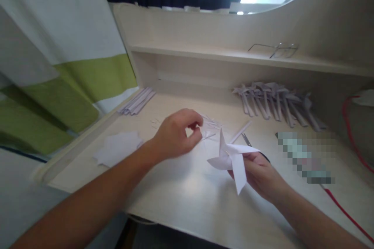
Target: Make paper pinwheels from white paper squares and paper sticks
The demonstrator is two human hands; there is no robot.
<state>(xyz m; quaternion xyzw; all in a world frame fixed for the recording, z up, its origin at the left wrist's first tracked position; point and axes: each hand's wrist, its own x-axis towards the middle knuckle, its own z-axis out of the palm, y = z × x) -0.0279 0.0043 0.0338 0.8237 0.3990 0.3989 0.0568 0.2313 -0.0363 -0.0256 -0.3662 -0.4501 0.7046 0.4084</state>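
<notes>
A white paper pinwheel (232, 157) with folded, pointed blades is in my right hand (264, 179), whose fingers grip it from behind and the right. My left hand (179, 134) hovers left of the pinwheel, thumb and forefinger curled into a pinch; what lies between the tips, if anything, is too small to name. Behind the pinwheel a rolled paper stick (241, 131) slants up to the right; whether it joins the pinwheel is hidden. Scissors (247, 140) lie partly covered by the pinwheel and my right hand. Thin white strips (212, 121) are scattered beyond my left fingertips.
Paper sheets (117, 148) lie at left, with rolled paper sticks (137, 101) behind them. Several finished pinwheels (271, 99) stand in a row at back right. A blurred-out object (304, 157) with a red cable (347, 212) lies right. Eyeglasses (282, 49) rest on the shelf.
</notes>
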